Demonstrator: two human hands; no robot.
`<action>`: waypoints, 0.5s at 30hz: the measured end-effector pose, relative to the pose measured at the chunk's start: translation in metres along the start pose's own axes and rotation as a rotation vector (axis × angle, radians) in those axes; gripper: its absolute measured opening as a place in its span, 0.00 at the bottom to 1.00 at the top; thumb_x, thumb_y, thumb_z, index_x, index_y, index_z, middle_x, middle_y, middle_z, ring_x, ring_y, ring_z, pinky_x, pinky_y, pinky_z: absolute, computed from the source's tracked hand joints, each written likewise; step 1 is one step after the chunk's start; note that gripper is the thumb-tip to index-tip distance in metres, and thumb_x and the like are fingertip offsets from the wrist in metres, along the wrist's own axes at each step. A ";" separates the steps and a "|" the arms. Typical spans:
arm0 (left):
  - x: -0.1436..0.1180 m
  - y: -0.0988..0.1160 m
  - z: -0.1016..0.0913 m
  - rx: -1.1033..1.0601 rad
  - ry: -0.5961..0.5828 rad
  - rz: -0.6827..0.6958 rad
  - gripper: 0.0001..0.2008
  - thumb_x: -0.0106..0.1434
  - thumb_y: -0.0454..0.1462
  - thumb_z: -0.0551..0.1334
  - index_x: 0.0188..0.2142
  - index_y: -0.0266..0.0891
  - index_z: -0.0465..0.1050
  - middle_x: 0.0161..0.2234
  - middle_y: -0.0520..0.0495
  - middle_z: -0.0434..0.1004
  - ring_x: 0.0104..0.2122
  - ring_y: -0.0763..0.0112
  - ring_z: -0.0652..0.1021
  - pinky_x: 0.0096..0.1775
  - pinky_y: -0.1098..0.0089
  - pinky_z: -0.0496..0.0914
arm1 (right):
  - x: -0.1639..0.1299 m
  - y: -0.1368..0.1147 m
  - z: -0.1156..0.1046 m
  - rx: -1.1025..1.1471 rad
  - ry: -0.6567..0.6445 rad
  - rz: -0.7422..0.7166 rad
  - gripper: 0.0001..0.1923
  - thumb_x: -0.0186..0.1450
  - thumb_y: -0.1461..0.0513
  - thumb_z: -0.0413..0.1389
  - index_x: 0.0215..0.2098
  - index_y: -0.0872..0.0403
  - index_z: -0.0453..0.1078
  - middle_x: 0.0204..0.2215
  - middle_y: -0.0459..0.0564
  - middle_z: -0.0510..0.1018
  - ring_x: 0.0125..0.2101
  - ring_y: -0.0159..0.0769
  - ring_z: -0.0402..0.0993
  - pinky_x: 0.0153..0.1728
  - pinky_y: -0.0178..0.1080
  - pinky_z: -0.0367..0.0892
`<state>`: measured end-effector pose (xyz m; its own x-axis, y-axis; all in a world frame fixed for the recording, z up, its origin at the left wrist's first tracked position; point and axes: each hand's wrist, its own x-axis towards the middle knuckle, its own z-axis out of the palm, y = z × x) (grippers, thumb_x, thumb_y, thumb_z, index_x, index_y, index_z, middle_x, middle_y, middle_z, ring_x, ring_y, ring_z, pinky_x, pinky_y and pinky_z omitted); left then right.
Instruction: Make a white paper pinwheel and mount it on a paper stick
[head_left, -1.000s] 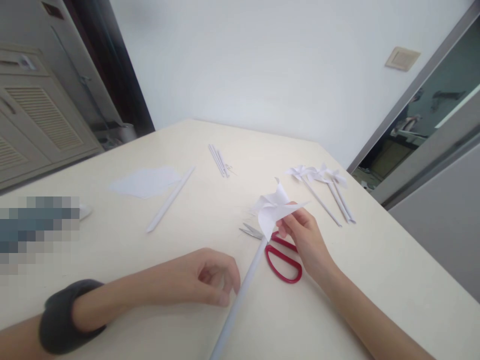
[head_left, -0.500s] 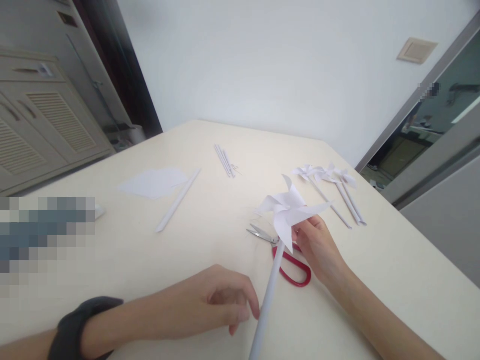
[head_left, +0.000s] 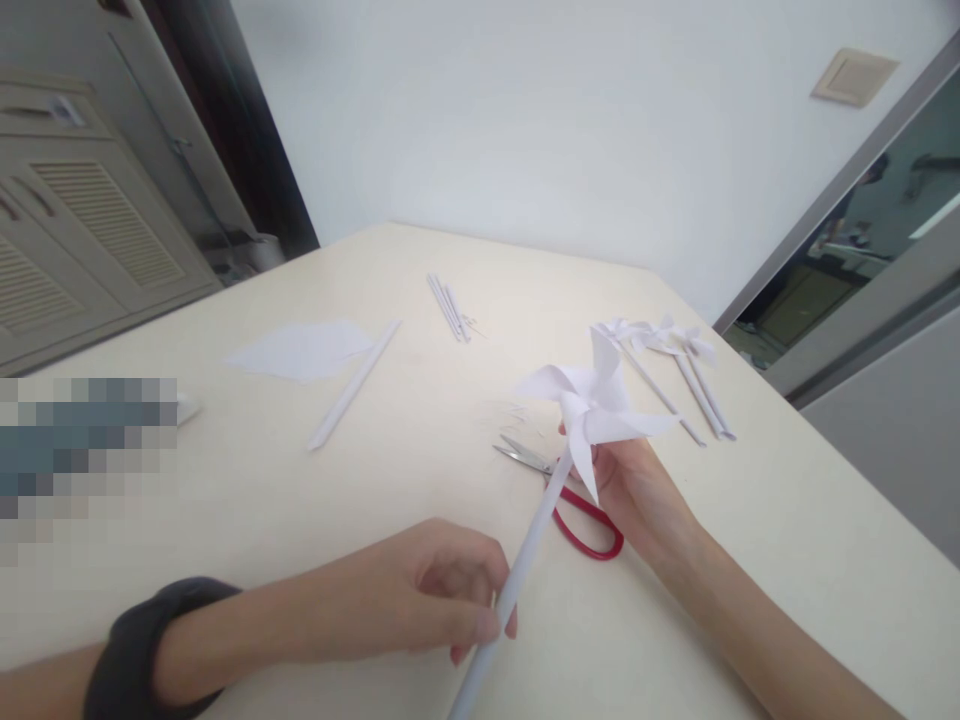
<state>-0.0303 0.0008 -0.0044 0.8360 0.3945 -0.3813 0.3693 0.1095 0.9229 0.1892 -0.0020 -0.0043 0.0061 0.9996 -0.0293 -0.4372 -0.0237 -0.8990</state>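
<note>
A white paper pinwheel (head_left: 589, 405) on a rolled-paper stick (head_left: 529, 550) slants across the front of the table. My left hand (head_left: 450, 590), with a black band on its wrist, pinches the lower stick between thumb and fingers. Behind the blades, my right hand (head_left: 637, 480) is closed at the top of the stick; the blades partly hide its fingertips. Under the pinwheel lie scissors (head_left: 589, 525) with red handles, their blades slightly apart and pointing left.
Several finished pinwheels (head_left: 660, 335) lie at the right. Thin paper rolls (head_left: 448, 308) sit at the back centre beside small scraps. On the left are paper sheets (head_left: 304, 350) and a thicker paper roll (head_left: 354, 387). A wall (head_left: 495, 120) stands behind the table.
My left hand has closed around the stick, which it only touched with its fingertips before. The stick's lower end has swung left, and the blades have turned and shifted slightly right.
</note>
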 end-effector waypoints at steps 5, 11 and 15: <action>0.001 -0.004 -0.002 -0.072 -0.001 -0.043 0.13 0.56 0.46 0.63 0.33 0.37 0.71 0.21 0.54 0.67 0.17 0.80 0.62 0.18 0.79 0.55 | -0.004 -0.006 0.005 0.000 -0.040 0.014 0.08 0.63 0.65 0.53 0.37 0.55 0.74 0.34 0.47 0.78 0.20 0.24 0.63 0.24 0.29 0.65; 0.003 -0.007 -0.003 -0.137 0.008 -0.002 0.08 0.59 0.41 0.61 0.34 0.38 0.70 0.21 0.54 0.68 0.17 0.80 0.67 0.19 0.80 0.61 | -0.006 -0.004 0.007 -0.038 -0.227 0.129 0.15 0.66 0.63 0.51 0.51 0.53 0.68 0.41 0.52 0.78 0.21 0.22 0.66 0.28 0.29 0.65; 0.005 -0.007 -0.003 -0.177 0.004 -0.006 0.07 0.60 0.39 0.60 0.35 0.39 0.70 0.21 0.54 0.68 0.17 0.80 0.68 0.20 0.80 0.63 | -0.010 -0.002 0.010 -0.088 -0.395 0.173 0.16 0.67 0.62 0.50 0.53 0.53 0.66 0.46 0.55 0.76 0.22 0.24 0.70 0.31 0.33 0.66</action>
<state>-0.0304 0.0051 -0.0129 0.8322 0.3971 -0.3869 0.2969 0.2702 0.9159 0.1807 -0.0120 0.0020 -0.4121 0.9107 -0.0288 -0.3231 -0.1756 -0.9299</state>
